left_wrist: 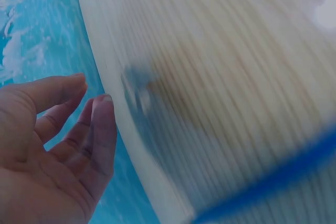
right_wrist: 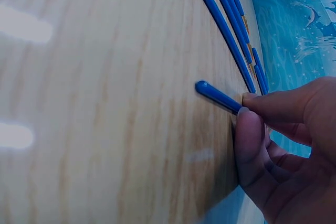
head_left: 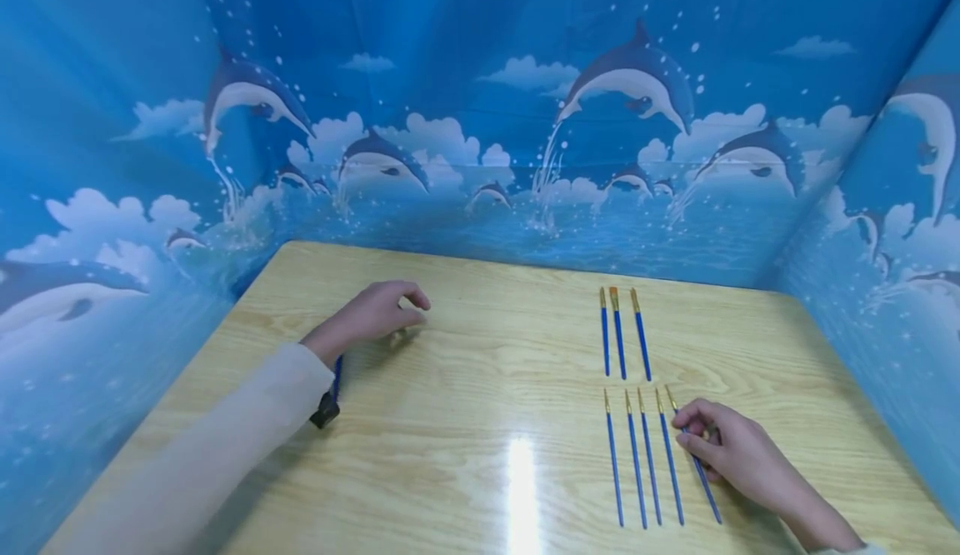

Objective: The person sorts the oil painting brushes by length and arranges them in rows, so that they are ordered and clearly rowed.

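Note:
At the right of the head view my right hand (head_left: 738,451) pinches a thin blue paintbrush (head_left: 707,486) between thumb and fingertips. Its bristle end points away from me and its handle end towards me. The right wrist view shows the rounded handle end (right_wrist: 216,96) sticking out past the thumb. To the left of this brush, several similar fine-tipped paintbrushes (head_left: 651,470) lie side by side. Over the left part of the table my left hand (head_left: 378,313) hovers with loosely bent fingers and nothing in them. A blue stick (head_left: 337,378) lies partly hidden under the left wrist.
Behind the near row, three paintbrushes (head_left: 618,334) with wider tips lie in another row. The wooden table (head_left: 465,355) ends against a blue dolphin-printed curtain (head_left: 465,122) at the back and sides. A small black device (head_left: 325,412) sits at the left wrist.

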`<action>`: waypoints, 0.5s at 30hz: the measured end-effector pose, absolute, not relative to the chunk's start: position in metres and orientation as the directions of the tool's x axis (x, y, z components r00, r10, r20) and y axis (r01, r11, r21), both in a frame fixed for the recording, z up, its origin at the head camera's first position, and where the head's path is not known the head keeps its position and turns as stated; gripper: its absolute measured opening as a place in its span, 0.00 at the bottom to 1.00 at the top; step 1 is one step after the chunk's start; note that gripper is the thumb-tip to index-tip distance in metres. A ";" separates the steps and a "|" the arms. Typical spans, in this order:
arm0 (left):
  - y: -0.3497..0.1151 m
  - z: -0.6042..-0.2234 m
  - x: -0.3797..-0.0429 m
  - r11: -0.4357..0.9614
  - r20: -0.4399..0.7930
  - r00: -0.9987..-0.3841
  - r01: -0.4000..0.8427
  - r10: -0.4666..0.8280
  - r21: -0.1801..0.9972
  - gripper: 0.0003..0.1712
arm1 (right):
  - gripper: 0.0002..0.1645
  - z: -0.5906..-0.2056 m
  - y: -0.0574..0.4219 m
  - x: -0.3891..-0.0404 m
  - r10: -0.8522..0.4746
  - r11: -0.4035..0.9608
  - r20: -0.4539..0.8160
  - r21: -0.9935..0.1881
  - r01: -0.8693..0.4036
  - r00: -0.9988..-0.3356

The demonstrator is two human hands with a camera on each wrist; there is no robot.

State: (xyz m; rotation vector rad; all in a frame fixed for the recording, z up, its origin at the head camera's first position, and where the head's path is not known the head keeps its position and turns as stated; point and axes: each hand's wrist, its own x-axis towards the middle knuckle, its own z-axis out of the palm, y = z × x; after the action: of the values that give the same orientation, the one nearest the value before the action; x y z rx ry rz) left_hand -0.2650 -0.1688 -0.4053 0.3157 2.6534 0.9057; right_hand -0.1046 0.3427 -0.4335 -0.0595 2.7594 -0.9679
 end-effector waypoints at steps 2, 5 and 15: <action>-0.181 -0.405 -0.264 0.790 -0.209 -0.928 0.127 0.308 0.600 0.14 | 0.07 -0.433 0.343 -0.105 -0.106 0.786 -0.189 -0.618 0.034 -0.976; -0.198 -0.405 -0.261 0.809 -0.191 -0.932 0.151 0.308 0.569 0.15 | 0.07 -0.433 0.343 -0.104 -0.107 0.789 -0.185 -0.613 0.030 -0.977; -0.239 -0.412 -0.250 0.816 -0.217 -0.932 0.121 0.289 0.566 0.14 | 0.07 -0.432 0.343 -0.103 -0.126 0.779 -0.182 -0.627 0.016 -0.975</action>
State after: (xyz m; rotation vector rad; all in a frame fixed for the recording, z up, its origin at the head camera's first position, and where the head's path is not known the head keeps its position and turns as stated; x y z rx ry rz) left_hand -0.2502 -0.2389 -0.4125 0.3139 2.7066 0.8148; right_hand -0.1034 0.3427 -0.4323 -0.0864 2.7582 -0.9750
